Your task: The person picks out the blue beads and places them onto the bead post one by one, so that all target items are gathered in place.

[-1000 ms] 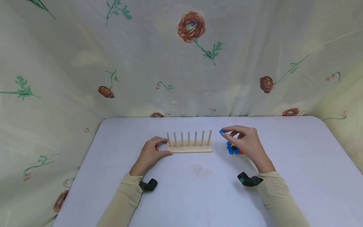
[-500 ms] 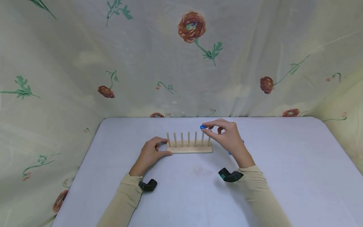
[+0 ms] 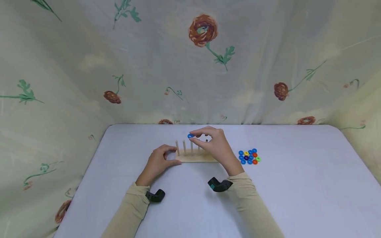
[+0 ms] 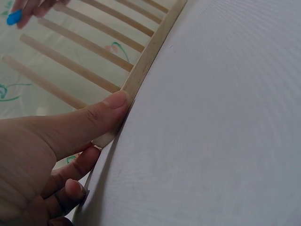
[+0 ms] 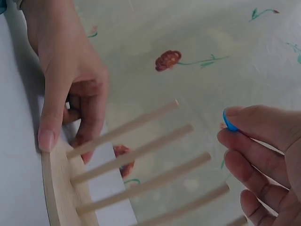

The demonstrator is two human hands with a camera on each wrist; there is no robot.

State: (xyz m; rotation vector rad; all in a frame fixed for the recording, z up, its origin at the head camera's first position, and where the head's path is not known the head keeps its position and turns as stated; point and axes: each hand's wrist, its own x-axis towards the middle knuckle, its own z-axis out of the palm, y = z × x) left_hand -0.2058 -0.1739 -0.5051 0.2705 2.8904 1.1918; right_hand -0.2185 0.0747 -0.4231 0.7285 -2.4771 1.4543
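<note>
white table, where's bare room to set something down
Bare table lies right of the ring cluster, left of the left hand, and between the sleeves. Crowded: around the peg rack, with the right hand there too.

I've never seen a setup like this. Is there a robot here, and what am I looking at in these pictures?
No robot shows: these are a person's bare hands. The wide picture comes from a camera worn on the head, looking down; the two close ones come from cameras worn on the wrists.

On the white table stands a wooden peg rack, with a cluster of loose rings beside it: mostly blue, plus yellow, orange, green and a dark one.

The left hand holds one end of the rack. The right hand has a blue ring in its grip, between thumb and finger, not yet on any peg. Behind hangs flowered cloth.
</note>
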